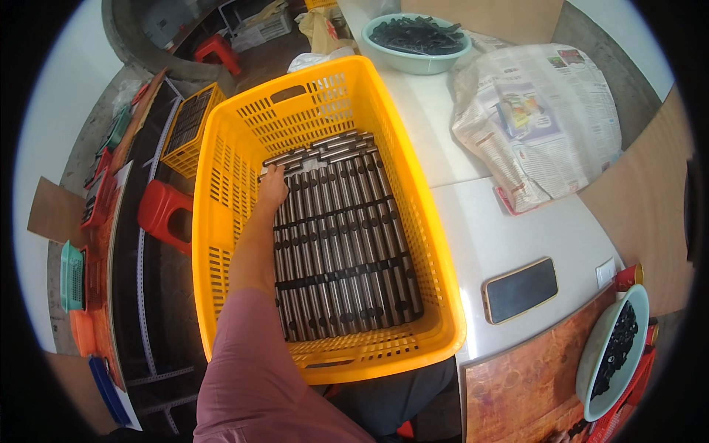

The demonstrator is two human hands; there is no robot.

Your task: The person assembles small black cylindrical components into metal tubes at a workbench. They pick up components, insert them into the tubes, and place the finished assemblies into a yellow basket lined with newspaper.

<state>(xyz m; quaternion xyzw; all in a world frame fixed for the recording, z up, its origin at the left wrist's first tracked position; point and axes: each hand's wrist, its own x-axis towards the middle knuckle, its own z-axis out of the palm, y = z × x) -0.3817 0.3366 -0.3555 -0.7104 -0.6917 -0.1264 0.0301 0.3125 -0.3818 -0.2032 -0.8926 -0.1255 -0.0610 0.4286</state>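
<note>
While my left hand (272, 188) rests on the metal tubes (340, 236), fingers curled over their far-left ends in the yellow crate (221, 192), the white surface (509, 244) carries two bowls, one phone (520, 289), one newspaper (539, 111). My right hand is out of sight.

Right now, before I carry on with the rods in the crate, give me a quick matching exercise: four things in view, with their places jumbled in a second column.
Things:
1. left hand
2. phone
3. newspaper bundle
4. pale green bowl

Places:
A. face up on the white table, right of the yellow crate
B. far end of the table, holding dark parts
C. inside the crate, on the far rows of metal rods
D. crumpled on the table, beyond the phone

Pairs: 1-C, 2-A, 3-D, 4-B
</note>
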